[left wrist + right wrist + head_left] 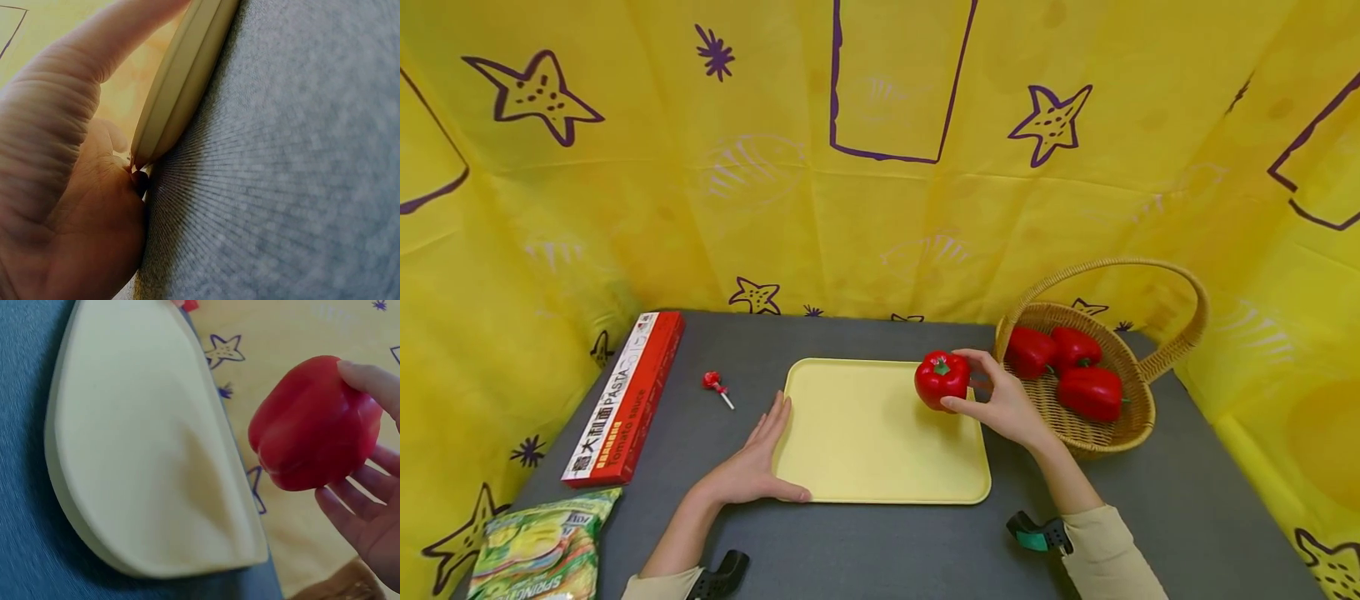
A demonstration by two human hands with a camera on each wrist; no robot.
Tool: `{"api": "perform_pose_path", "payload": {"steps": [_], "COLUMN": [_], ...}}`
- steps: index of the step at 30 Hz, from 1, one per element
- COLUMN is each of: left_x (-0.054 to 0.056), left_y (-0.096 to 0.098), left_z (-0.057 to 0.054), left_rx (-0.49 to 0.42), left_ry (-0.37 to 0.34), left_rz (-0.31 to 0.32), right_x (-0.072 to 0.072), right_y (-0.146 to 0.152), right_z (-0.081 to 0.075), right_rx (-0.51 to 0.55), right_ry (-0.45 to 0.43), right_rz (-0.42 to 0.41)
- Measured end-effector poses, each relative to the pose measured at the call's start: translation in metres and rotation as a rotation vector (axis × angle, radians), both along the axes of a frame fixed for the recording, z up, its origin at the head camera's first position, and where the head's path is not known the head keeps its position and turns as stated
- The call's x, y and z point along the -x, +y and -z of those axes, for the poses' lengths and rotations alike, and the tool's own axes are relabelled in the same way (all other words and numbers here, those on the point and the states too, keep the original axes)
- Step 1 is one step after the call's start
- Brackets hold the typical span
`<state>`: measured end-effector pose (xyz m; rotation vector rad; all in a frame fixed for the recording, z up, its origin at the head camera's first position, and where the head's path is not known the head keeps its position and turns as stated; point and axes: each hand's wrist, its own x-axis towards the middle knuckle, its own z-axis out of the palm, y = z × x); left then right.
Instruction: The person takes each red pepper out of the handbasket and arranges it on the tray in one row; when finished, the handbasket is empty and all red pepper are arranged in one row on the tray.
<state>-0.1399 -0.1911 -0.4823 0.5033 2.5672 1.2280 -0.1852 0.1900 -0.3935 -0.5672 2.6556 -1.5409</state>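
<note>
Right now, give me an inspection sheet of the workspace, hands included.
Surface: dark grey tabletop.
Job's things: glossy red bell pepper held above the pale yellow rectangular tray; three more red bell peppers in the tan woven basket with arched handle.
Clutter: long red-and-white pasta box, red-headed lollipop, green-and-yellow plastic packet, all left of the tray.
Left hand: fingers at tray's left edge, thumb at near edge.
Right hand: grips the held pepper.
Cables: nothing seen.
Surroundings: yellow fabric backdrop, purple starfish drawings.
</note>
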Motion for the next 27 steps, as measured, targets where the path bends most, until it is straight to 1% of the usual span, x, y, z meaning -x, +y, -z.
{"api": "perform_pose_path", "payload": {"steps": [1, 4, 6, 8, 15, 17, 23, 27], "left_x": [0.0, 0.0, 0.0, 0.001, 0.001, 0.001, 0.001, 0.001], "left_y": [0.0, 0.0, 0.0, -0.001, -0.001, -0.001, 0.0, 0.0], "left_z": [0.0, 0.001, 0.002, 0.002, 0.002, 0.002, 0.001, 0.0], "left_rx": [-0.001, 0.002, 0.005, 0.012, 0.013, 0.013, 0.017, 0.013], "left_ry": [0.003, 0.012, 0.012, 0.011, 0.001, 0.001, 0.001, -0.002], "left_rz": [0.002, 0.006, 0.007, 0.005, 0.001, 0.001, 0.004, 0.003], "right_x": [0.001, 0.012, 0.017, 0.019, 0.02, 0.021, 0.024, 0.023], "right_y": [-0.003, -0.004, -0.007, -0.01, -0.026, -0.03, -0.042, -0.051], "right_z": [0.001, 0.024, 0.035, 0.039, 0.046, 0.046, 0.049, 0.048], "right_rx": [0.013, 0.064, 0.081, 0.085, 0.099, 0.101, 0.143, 0.152], "right_ry": [-0.005, -0.026, -0.036, -0.048, -0.085, -0.096, -0.123, -0.159], "right_rz": [-0.006, -0.025, -0.028, -0.031, -0.049, -0.044, -0.081, -0.092]}}
